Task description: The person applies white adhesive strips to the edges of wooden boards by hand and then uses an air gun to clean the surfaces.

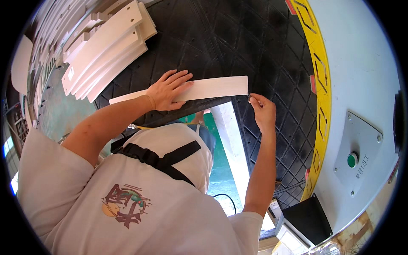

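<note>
A long white board lies across the black quilted-pattern work surface, close to its near edge. My left hand rests flat on the board with fingers spread, pressing near its middle. Just off the board's right end, my right hand is closed in a pinch by the lower corner. A small thing seems to be between the fingertips, too small to name.
Stacked white boards with holes lie at the back left. A yellow slotted strip borders a pale machine panel on the right, with a green button on a metal plate. A black-and-white box stands lower right.
</note>
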A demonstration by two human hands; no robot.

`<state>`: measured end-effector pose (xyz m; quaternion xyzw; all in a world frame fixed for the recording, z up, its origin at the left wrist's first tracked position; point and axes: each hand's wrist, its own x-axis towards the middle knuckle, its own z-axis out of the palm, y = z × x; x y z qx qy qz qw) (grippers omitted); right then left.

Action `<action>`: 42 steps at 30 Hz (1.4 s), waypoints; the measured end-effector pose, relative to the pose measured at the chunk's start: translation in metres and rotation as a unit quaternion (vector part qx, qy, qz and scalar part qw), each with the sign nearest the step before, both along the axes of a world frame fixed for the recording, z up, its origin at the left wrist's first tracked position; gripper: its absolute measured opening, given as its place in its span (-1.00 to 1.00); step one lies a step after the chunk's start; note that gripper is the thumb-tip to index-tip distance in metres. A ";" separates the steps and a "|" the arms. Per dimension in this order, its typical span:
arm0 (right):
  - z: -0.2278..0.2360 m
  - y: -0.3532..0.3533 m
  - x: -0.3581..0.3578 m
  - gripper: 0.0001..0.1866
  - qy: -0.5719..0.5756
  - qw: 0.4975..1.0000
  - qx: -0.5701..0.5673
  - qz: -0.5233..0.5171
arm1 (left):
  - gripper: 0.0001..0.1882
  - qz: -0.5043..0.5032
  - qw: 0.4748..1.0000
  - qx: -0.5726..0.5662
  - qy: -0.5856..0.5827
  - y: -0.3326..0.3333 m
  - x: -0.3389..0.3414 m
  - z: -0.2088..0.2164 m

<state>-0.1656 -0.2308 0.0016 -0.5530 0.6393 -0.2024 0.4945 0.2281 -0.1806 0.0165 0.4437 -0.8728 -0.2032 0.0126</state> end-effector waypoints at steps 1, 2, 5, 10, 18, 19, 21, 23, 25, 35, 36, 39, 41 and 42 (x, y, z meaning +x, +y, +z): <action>0.000 0.000 0.005 -0.78 0.016 1.000 -0.004 0.007 | -0.19 0.000 1.000 0.000 0.001 0.002 0.000 0.000; 0.003 -0.004 0.011 -0.78 0.033 0.999 -0.013 0.012 | -0.19 0.000 1.000 -0.004 0.003 0.000 0.000 -0.001; 0.012 -0.007 0.020 -0.79 0.092 0.995 -0.012 0.024 | -0.19 0.003 1.000 0.011 -0.002 0.002 0.000 0.000; 0.013 -0.008 0.012 -0.79 0.182 0.981 -0.033 0.057 | -0.19 0.001 1.000 0.010 -0.003 0.004 0.000 0.001; 0.026 -0.015 0.040 -0.78 0.196 0.978 -0.047 0.058 | -0.19 0.004 1.000 -0.001 0.007 0.003 0.001 -0.001; 0.028 -0.015 0.045 -0.78 0.217 0.973 -0.050 0.058 | -0.19 0.002 1.000 -0.002 0.011 0.001 0.001 -0.001; 0.027 -0.012 0.049 -0.80 0.261 0.960 -0.064 0.076 | -0.21 0.001 1.000 -0.001 0.020 0.002 0.001 0.001; 0.016 -0.011 0.038 -0.80 0.326 0.938 -0.074 0.090 | -0.21 0.001 1.000 -0.005 0.014 0.000 0.002 0.001; 0.017 -0.015 0.018 -0.79 0.346 0.931 -0.065 0.099 | -0.22 0.002 1.000 0.002 0.013 0.000 0.001 0.000; -0.011 0.008 0.014 -0.80 0.070 0.996 -0.058 -0.020 | -0.21 0.007 1.000 0.009 0.014 0.001 0.002 0.002; -0.011 0.009 0.015 -0.80 0.081 0.994 -0.070 -0.016 | -0.21 0.006 1.000 0.011 0.016 0.001 0.002 0.003; -0.008 0.004 0.016 -0.81 0.083 0.994 -0.068 -0.003 | -0.22 0.005 1.000 0.004 0.011 0.000 0.002 0.000; 0.003 0.001 0.015 -0.81 0.122 0.989 -0.069 0.050 | -0.19 0.003 1.000 0.003 0.013 0.000 0.004 -0.002; 0.008 0.000 0.015 -0.81 0.141 0.984 -0.070 0.077 | -0.18 0.003 1.000 0.001 0.014 0.000 0.005 -0.003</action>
